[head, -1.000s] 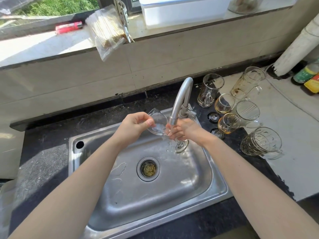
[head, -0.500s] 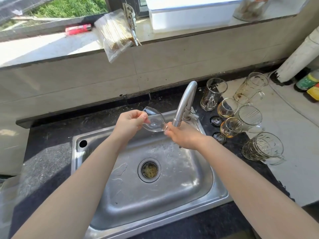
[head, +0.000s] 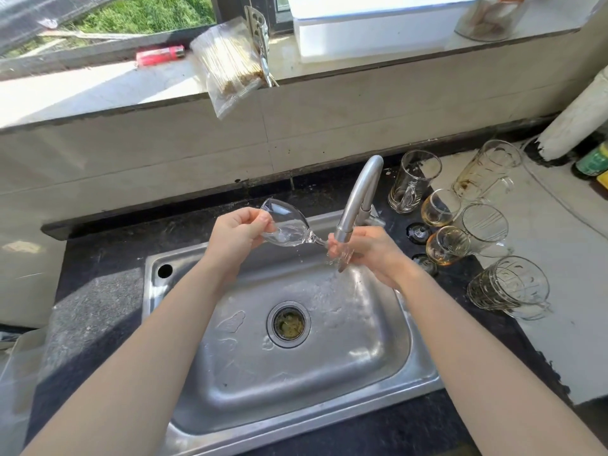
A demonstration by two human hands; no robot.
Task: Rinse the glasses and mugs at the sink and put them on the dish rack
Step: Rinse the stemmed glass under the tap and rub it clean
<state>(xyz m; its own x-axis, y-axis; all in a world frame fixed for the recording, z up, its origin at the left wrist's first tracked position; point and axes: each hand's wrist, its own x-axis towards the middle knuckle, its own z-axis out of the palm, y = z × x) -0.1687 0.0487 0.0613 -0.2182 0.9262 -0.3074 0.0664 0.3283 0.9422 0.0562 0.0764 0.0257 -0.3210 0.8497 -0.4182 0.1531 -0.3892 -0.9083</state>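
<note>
The person stands at the sink (head: pixel 388 399) and holds one wine glass (head: pixel 286 227) on its side with both hands, above the back part of the basin. The left hand (head: pixel 238 233) makes a grip on the bowl: the thumb and the fingers pinch the rim, and the mouth of the glass points to the left and up. The right hand (head: pixel 371 250) is closed around the stem and the foot of the same glass, directly under the spout of the faucet (head: pixel 360 195). Water runs over this grip and falls into the basin below it. A little water lies inside the bowl, between the two grips.

Below the hands, in the middle of the basin, is the drain (head: pixel 289 324) with some scraps in it.

To the right of the right grip, on the tabletop (head: pixel 559 340), other glasses wait: a tall mug (head: pixel 413 182) behind, a larger mug (head: pixel 483 172) further right, two stemmed glasses with amber liquid (head: pixel 444 225), a clear glass (head: pixel 483 228) and a ribbed mug (head: pixel 508 286) lying on its side.

I cannot see a dish rack from here.
</note>
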